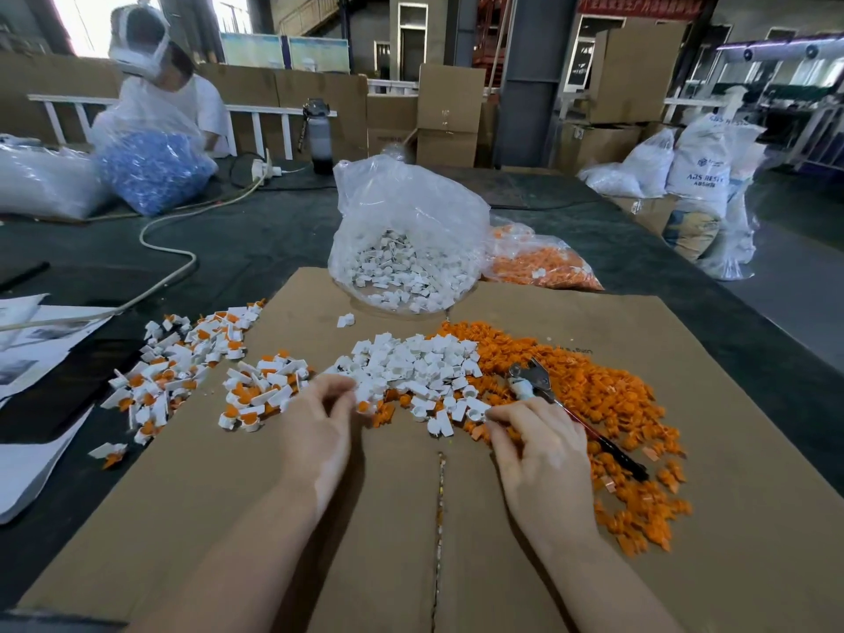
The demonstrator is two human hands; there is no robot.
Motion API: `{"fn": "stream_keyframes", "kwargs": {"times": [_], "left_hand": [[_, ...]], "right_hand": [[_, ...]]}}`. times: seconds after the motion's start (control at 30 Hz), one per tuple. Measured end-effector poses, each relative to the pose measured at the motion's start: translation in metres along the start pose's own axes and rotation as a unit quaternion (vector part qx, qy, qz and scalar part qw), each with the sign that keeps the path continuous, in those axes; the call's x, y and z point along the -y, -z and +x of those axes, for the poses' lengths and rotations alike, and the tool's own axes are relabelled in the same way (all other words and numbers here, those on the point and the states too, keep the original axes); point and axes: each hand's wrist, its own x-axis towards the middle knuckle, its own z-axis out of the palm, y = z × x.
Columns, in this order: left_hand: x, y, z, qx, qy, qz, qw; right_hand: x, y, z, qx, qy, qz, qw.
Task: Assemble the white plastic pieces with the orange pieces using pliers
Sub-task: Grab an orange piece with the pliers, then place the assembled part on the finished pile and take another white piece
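Observation:
A heap of loose white plastic pieces (411, 367) lies in the middle of the flattened cardboard sheet (274, 518). To its right spreads a wide heap of orange pieces (607, 404). The pliers (561, 404) lie on the orange heap, metal jaws away from me, dark handle pointing to the lower right. My left hand (319, 431) reaches into the near left edge of the white heap, fingers curled over small pieces. My right hand (534, 450) sits at the near right edge of the white heap and pinches a white piece at its fingertips. Joined white-and-orange pieces (255, 390) pile at the left.
A clear bag of white pieces (402, 249) stands at the cardboard's far edge, with a bag of orange pieces (539, 262) beside it. More joined pieces (182, 354) spread further left. Papers (36, 358) and a cable (173, 249) lie left. Another person sits far left behind a bag of blue parts (155, 171).

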Motion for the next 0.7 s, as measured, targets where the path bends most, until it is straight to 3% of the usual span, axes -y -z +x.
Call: {"fn": "stream_keyframes", "kwargs": {"times": [0.1,0.27,0.37,0.53,0.7], "left_hand": [[0.008,0.020,0.021,-0.047,-0.030,0.091,0.994],[0.016,0.034,0.036,-0.041,-0.068,0.205,0.975],[0.009,0.026,0.026,-0.040,-0.131,0.256,0.957],[-0.017,-0.015,-0.021,0.128,-0.220,0.219,0.942],[-0.034,-0.050,-0.069,0.299,-0.305,0.175,0.887]], "right_hand": [[-0.005,0.006,0.006,-0.004,-0.010,0.002,1.000],[-0.013,0.014,0.014,0.010,-0.041,0.001,0.999],[-0.020,0.020,0.018,0.017,-0.057,-0.008,0.998],[-0.026,0.026,0.024,0.015,-0.075,-0.013,0.997],[-0.028,0.029,0.025,0.005,-0.079,-0.014,0.997]]}}
